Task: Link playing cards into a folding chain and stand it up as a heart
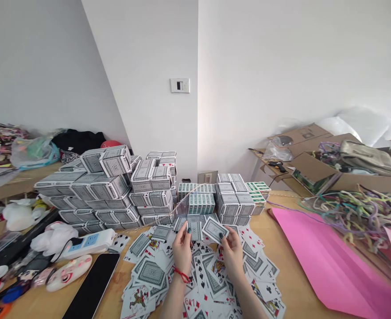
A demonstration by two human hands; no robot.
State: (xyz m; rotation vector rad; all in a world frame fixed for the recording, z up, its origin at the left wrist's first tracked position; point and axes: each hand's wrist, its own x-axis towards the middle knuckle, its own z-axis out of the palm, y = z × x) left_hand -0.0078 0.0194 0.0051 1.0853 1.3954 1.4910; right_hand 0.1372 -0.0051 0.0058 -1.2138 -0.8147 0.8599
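Pinched in the right hand [232,251], 1 card [214,229] lies just ahead-left of that hand, long axis slanting away leftward, while the left hand [182,251] meets another card [195,231], its hold impossible to tell.

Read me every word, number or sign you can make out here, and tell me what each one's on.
"6", red, on a card low in the spread.
"7", red, on the next card.
Other cards: many corner marks are too small, blurred or covered to read surely.
Green boxes: the markings are too small to read.
Power strip: the marks on its blue parts are too blurred to read.
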